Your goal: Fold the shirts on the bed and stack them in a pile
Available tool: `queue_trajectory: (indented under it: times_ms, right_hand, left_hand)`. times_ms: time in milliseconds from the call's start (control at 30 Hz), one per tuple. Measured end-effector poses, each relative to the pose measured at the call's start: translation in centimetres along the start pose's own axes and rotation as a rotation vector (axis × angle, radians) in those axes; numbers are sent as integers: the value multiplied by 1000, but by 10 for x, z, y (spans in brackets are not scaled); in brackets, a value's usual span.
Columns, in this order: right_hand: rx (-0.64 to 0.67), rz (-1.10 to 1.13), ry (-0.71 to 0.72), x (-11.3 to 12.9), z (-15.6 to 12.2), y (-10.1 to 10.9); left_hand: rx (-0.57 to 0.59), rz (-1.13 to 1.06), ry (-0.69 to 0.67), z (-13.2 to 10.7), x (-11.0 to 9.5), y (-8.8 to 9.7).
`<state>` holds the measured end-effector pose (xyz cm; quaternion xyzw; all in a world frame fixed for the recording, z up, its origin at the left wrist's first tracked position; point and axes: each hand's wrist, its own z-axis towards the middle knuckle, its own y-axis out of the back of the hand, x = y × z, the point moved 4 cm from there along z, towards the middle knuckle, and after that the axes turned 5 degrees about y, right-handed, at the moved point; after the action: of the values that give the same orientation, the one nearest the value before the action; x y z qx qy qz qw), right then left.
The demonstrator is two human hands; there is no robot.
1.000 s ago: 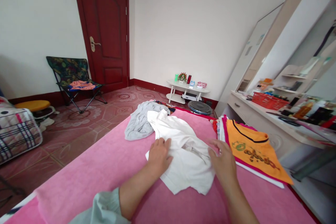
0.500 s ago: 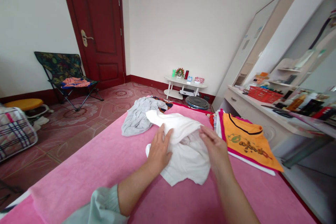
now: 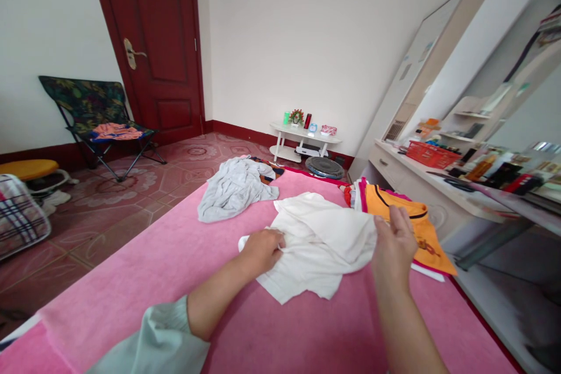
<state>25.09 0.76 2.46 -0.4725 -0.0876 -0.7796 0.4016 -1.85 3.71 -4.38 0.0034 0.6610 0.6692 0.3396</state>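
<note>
Crumpled white cotton garment (image 3: 319,239), stretched crosswise on the pink-covered bed (image 3: 175,280), is gripped at opposite ends by fisted left hand (image 3: 263,248) and pinching right hand (image 3: 394,242).

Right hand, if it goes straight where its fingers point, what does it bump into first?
Probably the orange printed shirt atop the folded clothes stack, just beyond the right hand, which grips the crumpled white cloth garment. Depth is unclear, so it might pass above.
</note>
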Motion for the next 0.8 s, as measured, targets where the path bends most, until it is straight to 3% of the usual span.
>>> queue_trajectory:
  times_ms: [67, 167, 233, 333, 400, 533, 567, 633, 700, 800]
  right_hand:
    - [173, -199, 76, 0, -6, -8]
    - [697, -424, 67, -17, -30, -30]
    - [948, -609, 115, -29, -49, -39]
    - [1033, -896, 167, -42, -61, -41]
    - [984, -956, 126, -45, -57, -36]
    - [794, -561, -66, -37, -38, -28]
    - [762, -420, -153, -33, -36, -28]
    - [737, -174, -356, -22, -39, -32]
    - [749, 10, -508, -7, -46, -39]
    - [718, 188, -558, 18, -51, -48]
  left_hand:
    - [155, -102, -19, -1, 3, 3]
    - [521, -353, -108, -11, 1, 5]
    - [679, -471, -132, -18, -1, 7]
    - [758, -540, -46, -20, 0, 8]
    - [647, -567, 15, -14, 0, 10]
    - [-48, -391, 18, 5, -1, 25]
    - [-160, -329, -15, 5, -4, 25]
    - [-196, -280, -95, 5, -11, 17]
    - [-97, -300, -123, 3, -17, 3]
    - [-6, -265, -84, -2, -23, -13]
